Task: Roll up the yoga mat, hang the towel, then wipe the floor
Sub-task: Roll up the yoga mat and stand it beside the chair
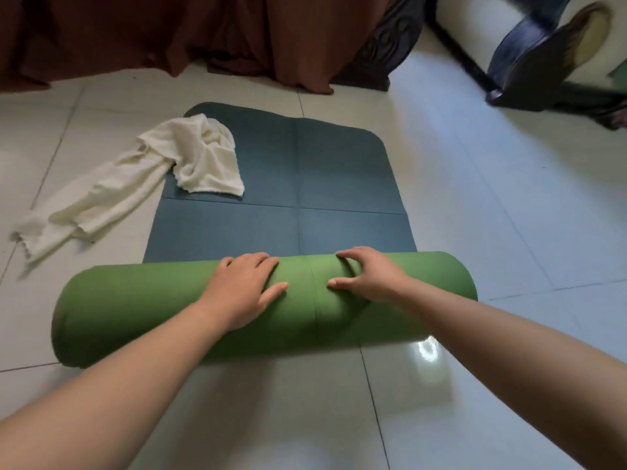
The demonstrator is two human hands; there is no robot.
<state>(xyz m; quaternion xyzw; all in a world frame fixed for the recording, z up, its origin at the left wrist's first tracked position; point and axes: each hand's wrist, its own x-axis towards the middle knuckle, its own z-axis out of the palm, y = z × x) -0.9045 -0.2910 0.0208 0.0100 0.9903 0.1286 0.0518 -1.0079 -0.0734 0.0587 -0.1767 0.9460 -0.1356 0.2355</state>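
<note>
Nearest me is bare tiled floor (441, 418), pale and glossy, with a bright glare patch just below the right part of the roll. My two forearms reach forward over it.

Both of my hands rest on top of the roll (135, 317), the green, already wound part of the mat, which lies crosswise in front of me on the tiles. My left hand (244, 293) lies flat, palm down, fingers spread and pointing away, thumb out toward the middle. My right hand (369, 278) is just beside it, on the other side of a faint seam that runs around the roll; its fingers are spread and curled a little, tips pressing into the green surface. Neither hand closes around anything; they only bear down on the roll.

Beyond the roll the unrolled part of the mat (339, 181) lies flat on the floor, blue-grey side up, with rounded far corners and thin crossing lines.

The towel (200, 157), cream and crumpled, lies on the far left corner of the mat; its long end trails off the mat's left edge onto the tiles toward me.

Farther off, a brown cloth (203, 35) hangs down to the floor, and dark carved furniture (529, 62) stands at the far right.
</note>
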